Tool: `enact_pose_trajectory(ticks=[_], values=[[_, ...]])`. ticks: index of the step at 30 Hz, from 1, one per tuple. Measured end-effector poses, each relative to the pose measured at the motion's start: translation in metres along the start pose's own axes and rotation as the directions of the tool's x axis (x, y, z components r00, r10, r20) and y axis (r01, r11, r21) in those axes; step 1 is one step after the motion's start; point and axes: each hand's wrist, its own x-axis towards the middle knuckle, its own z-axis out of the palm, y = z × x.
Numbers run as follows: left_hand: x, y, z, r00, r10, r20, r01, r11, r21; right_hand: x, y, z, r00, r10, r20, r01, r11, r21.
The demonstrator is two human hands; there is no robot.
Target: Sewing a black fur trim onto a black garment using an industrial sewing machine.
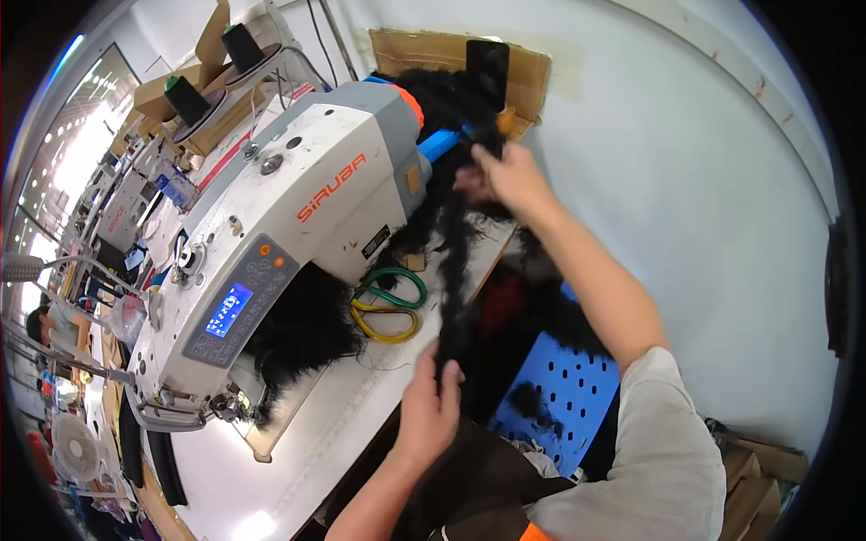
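A long strip of black furry fabric runs between my two hands along the right edge of the sewing table. My left hand pinches its lower end between thumb and fingers. Farther off, my right hand has its fingers curled on the upper part, beside a bigger heap of black fur. Just left of the strip lie scissors with one green and one yellow handle loop. More black fur sits under the arm of the white sewing machine, reaching towards its needle area.
A blue perforated seat with fur scraps stands right of the table. Cardboard leans on the wall behind the heap. Thread cones rise at the back left. Other machines and a person are in the left distance.
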Motion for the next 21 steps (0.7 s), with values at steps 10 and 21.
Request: enact_pose_trajectory(ticks=[10, 21], values=[[-0.018, -0.027, 0.028, 0.981, 0.07, 0.18, -0.061, 0.997, -0.053, 0.147, -0.017, 0.055, 0.974, -0.122, 0.192, 0.188, 0.906, -0.379], [-0.076, -0.059, 0.021, 0.933, -0.055, 0.355, 0.081, 0.995, -0.059, 0.216, -0.027, 0.101, 0.925, 0.024, 0.38, -0.029, 1.0, 0.007]])
